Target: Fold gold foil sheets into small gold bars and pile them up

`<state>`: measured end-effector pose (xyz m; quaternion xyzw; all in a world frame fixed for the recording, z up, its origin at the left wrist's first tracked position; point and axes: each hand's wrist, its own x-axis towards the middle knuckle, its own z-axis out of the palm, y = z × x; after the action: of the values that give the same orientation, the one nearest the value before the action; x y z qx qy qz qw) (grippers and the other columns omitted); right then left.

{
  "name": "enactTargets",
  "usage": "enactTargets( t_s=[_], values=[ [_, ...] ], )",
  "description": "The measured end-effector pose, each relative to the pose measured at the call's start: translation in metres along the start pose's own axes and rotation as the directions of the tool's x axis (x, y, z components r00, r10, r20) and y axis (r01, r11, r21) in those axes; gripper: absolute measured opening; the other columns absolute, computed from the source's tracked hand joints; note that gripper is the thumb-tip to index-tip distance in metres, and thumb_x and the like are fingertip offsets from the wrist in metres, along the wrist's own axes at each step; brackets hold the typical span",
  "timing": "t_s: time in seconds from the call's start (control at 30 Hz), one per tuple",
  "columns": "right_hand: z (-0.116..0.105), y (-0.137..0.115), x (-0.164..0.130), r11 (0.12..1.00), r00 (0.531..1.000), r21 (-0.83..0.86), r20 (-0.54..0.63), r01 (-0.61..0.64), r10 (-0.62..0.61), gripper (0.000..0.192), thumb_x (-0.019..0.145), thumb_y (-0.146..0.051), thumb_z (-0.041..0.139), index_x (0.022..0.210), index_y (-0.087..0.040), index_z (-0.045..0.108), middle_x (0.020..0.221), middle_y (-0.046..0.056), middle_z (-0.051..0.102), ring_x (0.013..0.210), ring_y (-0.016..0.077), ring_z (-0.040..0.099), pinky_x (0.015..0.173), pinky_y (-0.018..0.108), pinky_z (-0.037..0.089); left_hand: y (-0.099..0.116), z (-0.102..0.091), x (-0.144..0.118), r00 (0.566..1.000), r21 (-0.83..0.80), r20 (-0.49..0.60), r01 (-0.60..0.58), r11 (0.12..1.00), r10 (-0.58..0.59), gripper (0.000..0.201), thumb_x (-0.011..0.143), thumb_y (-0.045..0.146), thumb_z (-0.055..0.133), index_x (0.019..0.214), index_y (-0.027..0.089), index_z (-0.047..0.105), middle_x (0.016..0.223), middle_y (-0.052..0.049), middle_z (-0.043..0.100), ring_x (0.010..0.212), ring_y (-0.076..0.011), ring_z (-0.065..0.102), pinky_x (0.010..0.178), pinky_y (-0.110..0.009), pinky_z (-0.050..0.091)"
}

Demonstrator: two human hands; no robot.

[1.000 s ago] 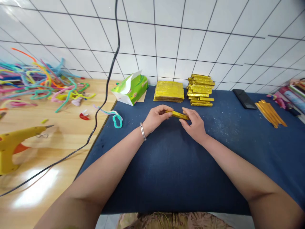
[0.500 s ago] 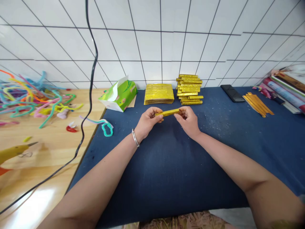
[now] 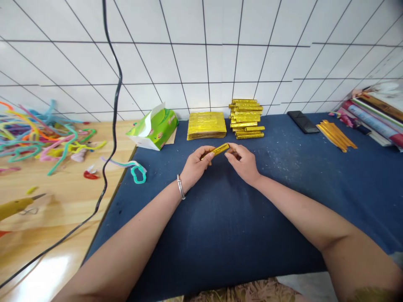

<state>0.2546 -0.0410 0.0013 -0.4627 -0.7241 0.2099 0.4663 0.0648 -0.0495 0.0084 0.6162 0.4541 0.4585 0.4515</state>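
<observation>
Left hand [image 3: 194, 166] is pinching a narrow, shiny gold strip [image 3: 220, 148] over blue cloth [image 3: 226, 226], right hand [image 3: 244, 163] is curling at its other end, grip unclear, glossy sticks [image 3: 246, 114] are lying piled beyond.

The strip [image 3: 221, 147] shows a shiny, foil-like gold finish; the stack of sheets [image 3: 207, 123] and the pile of rolls [image 3: 246, 118] share it, with creased surfaces. The cloth [image 3: 220, 235] is matt, marked with pale specks. The table [image 3: 72, 180] is smooth, grained wood with a glossy sheen. The wall [image 3: 189, 63] has smooth, glazed-looking tiles. The bracelet [image 3: 180, 187] is polished, silvery metal; the pipe cleaners [image 3: 59, 153] are fuzzy; the tissue box [image 3: 162, 128] resembles smooth printed card.
</observation>
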Motion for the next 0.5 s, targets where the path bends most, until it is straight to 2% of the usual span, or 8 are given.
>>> enactTargets(
  t_s=[0.33,0.5],
  values=[
    [-0.0032,-0.0073,-0.0021,1.0,1.0,0.013,-0.005,0.007,-0.007,0.033,0.086,-0.033,0.052,0.117,-0.025,0.061,0.094,0.003,0.066,0.071,0.0125,0.06,0.071,0.029,0.052,-0.0006,-0.0006,-0.0001,0.998,0.011,-0.06,-0.007,1.0,0.008,0.032,0.085,0.04,0.056,0.109,0.02,0.061,0.073,0.001,0.058,0.057,-0.0079,0.047,0.055,-0.02,0.04],
    [-0.003,-0.01,-0.0019,0.988,0.998,0.135,0.017,-0.068,0.066,0.03,0.086,-0.036,0.053,0.112,-0.024,0.063,0.093,0.003,0.065,0.07,0.0121,0.061,0.07,0.029,0.053,-0.0001,-0.0007,-0.0009,0.997,0.004,-0.075,-0.004,1.0,0.005,0.031,0.085,0.039,0.056,0.109,0.019,0.061,0.076,0.0,0.059,0.06,-0.0081,0.047,0.056,-0.02,0.04]
  ],
)
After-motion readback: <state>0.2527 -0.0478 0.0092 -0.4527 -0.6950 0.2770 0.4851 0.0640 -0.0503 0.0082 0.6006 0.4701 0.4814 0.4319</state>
